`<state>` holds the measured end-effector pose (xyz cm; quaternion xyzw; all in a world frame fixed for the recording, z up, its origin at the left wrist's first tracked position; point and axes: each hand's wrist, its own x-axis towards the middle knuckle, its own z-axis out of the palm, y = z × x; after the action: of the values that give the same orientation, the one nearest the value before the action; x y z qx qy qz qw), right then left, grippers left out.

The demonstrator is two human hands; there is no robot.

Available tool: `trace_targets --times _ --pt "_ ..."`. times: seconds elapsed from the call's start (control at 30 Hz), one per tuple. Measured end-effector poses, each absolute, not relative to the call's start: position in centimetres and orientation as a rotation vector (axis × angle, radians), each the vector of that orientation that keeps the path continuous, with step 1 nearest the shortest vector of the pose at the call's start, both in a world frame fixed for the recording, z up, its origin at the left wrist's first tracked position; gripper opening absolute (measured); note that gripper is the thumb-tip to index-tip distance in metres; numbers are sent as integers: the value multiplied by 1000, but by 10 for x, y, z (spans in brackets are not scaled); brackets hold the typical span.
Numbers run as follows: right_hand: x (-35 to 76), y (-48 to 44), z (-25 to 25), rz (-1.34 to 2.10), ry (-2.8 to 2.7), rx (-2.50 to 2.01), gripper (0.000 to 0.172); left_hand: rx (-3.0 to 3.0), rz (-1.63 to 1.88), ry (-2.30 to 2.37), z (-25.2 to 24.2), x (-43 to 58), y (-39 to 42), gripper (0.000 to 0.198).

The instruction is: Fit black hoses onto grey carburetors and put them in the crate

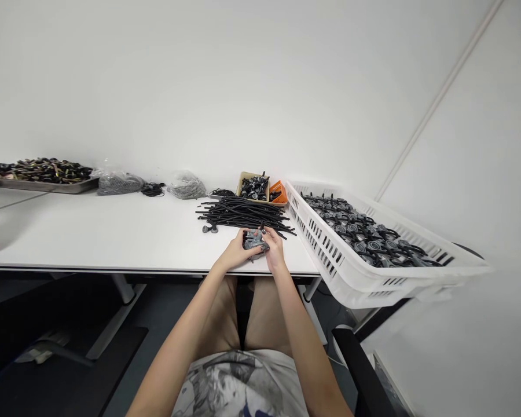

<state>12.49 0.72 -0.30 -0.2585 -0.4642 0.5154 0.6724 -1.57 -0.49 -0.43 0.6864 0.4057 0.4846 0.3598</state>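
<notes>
Close to the table's front edge, both hands meet around a grey and black plastic part (254,238), whose exact kind I cannot make out. My left hand (237,250) wraps its fingers around it from the left. On the other side, my right hand (274,249) pinches at the upper right of the part, where a small dark piece shows; the fingers partly cover it. Just beyond the hands lies a pile of black flexible tubes (243,212). Small grey and black round pieces (209,229) rest on the table left of the hands.
At right, a white slotted plastic crate (330,255) holds rows of grey and black parts. Behind the tubes stand a beige tray (242,176) and an orange basket (279,188). Clear bags (119,182), black cords (153,189) and a loaded metal tray (65,187) line the wall.
</notes>
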Motion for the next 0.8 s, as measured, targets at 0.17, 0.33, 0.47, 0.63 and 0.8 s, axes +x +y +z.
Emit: trace_targets --times 0.17,0.33,0.47,0.63,0.8 --pt "125 8 -4 1171 -1059 -569 24 1776 1236 1071 -4 -16 -4 60" --pt "125 8 -3 1160 -1054 -567 23 1780 1229 1067 -5 -16 -4 61" --pt "124 6 -2 1165 -1056 -559 21 1791 1234 1079 -4 -16 -4 62" --pt "124 4 -1 1171 -1041 -562 22 1804 1237 1078 -1 -16 -8 59" --pt "124 5 -1 1180 -1032 -560 22 1798 1223 1079 0 -15 -8 59"
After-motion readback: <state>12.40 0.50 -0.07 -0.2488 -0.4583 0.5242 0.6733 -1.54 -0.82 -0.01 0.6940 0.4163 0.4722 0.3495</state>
